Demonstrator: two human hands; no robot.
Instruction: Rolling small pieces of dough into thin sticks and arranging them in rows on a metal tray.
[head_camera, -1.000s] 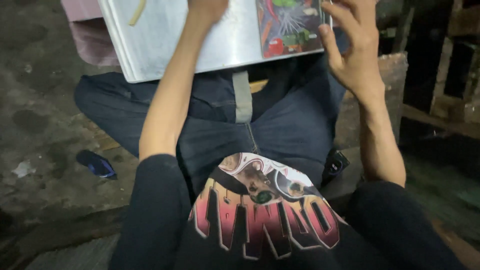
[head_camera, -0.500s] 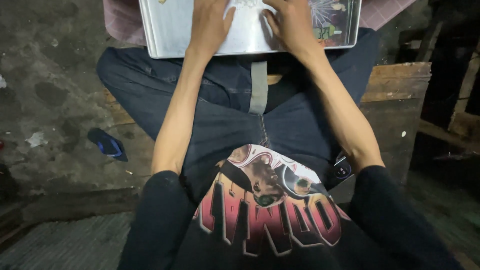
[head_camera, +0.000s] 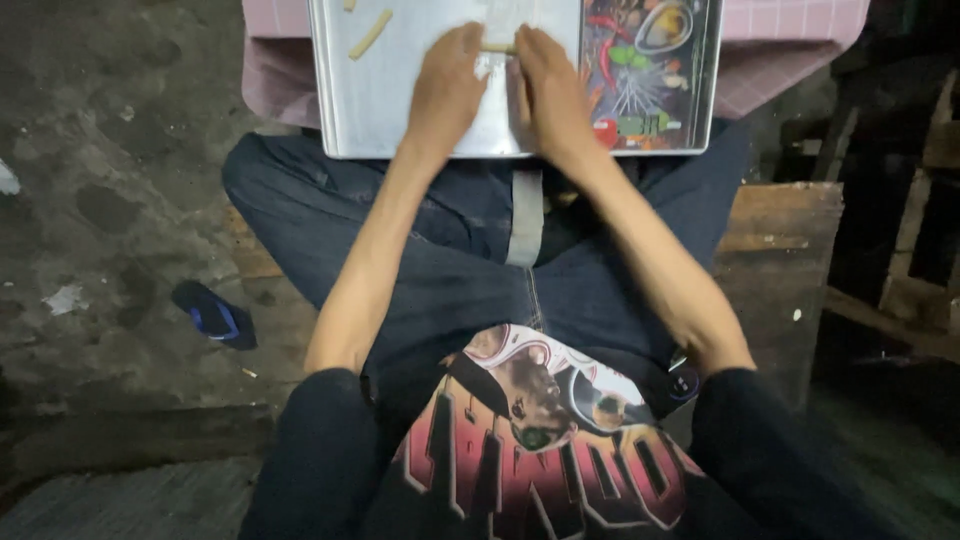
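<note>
Left hand (head_camera: 445, 90) and right hand (head_camera: 555, 90) lie palms down on a metal tray (head_camera: 400, 120) across the lap. Fingertips of both pinch a small pale roll (head_camera: 497, 47) between them. Another roll (head_camera: 369, 34) lies apart, upper left.

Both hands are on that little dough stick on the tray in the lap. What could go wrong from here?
The metal tray rests on the lap, not a table, so a leg shift could tip it and send the loose dough pieces onto the dirty floor. The left hand and right hand press one thin dough stick from both sides; too much pressure may break or flatten it.
</note>
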